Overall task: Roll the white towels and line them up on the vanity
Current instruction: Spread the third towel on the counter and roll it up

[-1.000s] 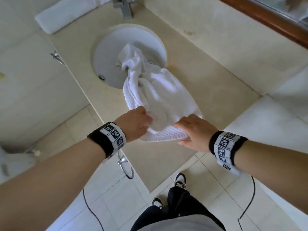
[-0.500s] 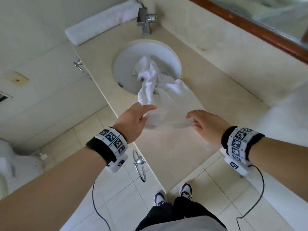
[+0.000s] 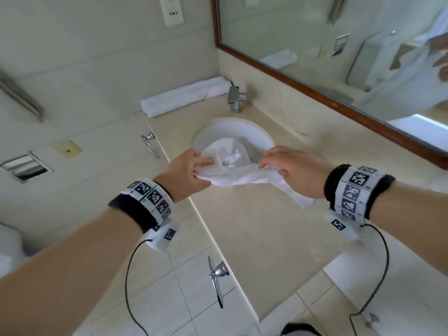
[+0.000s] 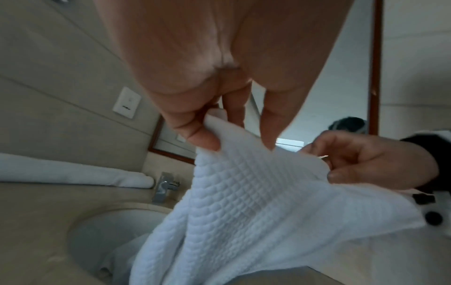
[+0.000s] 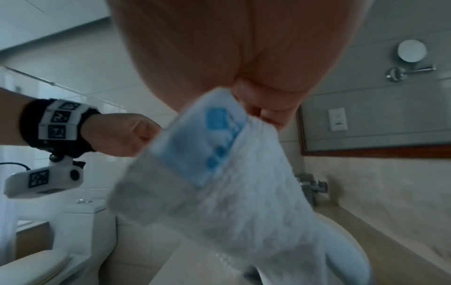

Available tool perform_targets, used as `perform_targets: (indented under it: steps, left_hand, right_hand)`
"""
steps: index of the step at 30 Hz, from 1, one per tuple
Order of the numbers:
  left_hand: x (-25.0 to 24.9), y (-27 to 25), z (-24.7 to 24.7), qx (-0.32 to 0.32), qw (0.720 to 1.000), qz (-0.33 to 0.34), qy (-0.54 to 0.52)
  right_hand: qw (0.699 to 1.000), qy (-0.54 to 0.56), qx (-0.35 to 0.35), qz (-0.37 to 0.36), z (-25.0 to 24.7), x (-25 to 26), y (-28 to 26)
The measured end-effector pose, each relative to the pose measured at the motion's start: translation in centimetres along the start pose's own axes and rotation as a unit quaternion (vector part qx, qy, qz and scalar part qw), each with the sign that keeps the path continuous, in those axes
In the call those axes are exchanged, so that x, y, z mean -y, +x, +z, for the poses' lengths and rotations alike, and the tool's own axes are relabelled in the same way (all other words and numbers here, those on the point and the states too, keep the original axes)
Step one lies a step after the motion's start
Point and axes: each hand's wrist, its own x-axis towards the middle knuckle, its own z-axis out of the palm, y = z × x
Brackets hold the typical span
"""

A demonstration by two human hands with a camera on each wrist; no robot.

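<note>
left hand (image 3: 188, 174) pinching towel (image 3: 238, 177) edge | right hand (image 3: 294, 172) pinching other end | edge stretched side to side, rest hanging into sink (image 3: 263, 139)

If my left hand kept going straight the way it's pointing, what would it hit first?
Probably the sink: the left hand, gripping the towel, points over the basin toward the backsplash. Depth is unclear.

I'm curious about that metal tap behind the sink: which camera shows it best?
The head view: the faucet stands whole and sharp behind the basin. The left wrist view catches it small beside the held towel; the right wrist view shows it blurred.
</note>
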Motion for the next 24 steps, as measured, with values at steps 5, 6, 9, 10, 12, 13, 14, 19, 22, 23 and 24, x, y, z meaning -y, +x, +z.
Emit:
perform_targets:
  steps: [5,6,9,10,12,13,14,19,22,23,24]
  left_hand:
    - [1.5,-0.4,-2.4,-0.101,0.983,-0.083,0.128]
    - [1.8,-0.4,-2.7,-0.122,0.979,-0.093,0.137]
    - [1.9,-0.6,-3.3,-0.187,0.964,-0.079,0.171]
    - [1.2,-0.6,-3.4,-0.202,0.960,-0.079,0.176]
    - [-0.9,-0.5,-3.5,-0.204,0.963,-0.098,0.147]
    - [-2.0,-0.3,-3.5,-0.206,0.964,-0.114,0.126]
    - [-3.0,-0.1,-3.5,-0.210,0.962,-0.136,0.106]
    - [-7.7,0.3,-3.3,-0.226,0.955,-0.109,0.156]
    - [-10.7,-0.5,-2.7,-0.171,0.949,-0.008,0.264]
    - [-11.8,-0.9,-2.4,-0.140,0.942,0.018,0.303]
    - [-12.6,-1.2,-2.2,-0.093,0.936,0.014,0.341]
  right_hand:
    - [0.995,-0.074,0.050,-0.042,-3.5,0.4,2.3]
    - [0.994,-0.079,0.051,-0.046,-4.2,0.4,2.8]
    - [0.990,-0.100,0.040,-0.087,-6.4,0.1,4.6]
    - [0.989,-0.103,0.038,-0.102,-7.1,-0.1,5.2]
    - [0.984,-0.104,0.043,-0.141,-8.6,-0.2,6.1]
    - [0.980,-0.106,0.051,-0.161,-9.3,-0.3,6.4]
    - [0.976,-0.117,0.067,-0.173,-10.0,-0.4,6.7]
    - [0.961,-0.217,0.100,-0.142,-13.7,-1.8,8.9]
    - [0.968,-0.207,0.059,-0.128,-15.8,-2.7,10.4]
    - [0.971,-0.199,0.048,-0.127,-16.6,-2.8,10.6]
    - [0.973,-0.186,0.038,-0.132,-17.2,-2.9,10.7]
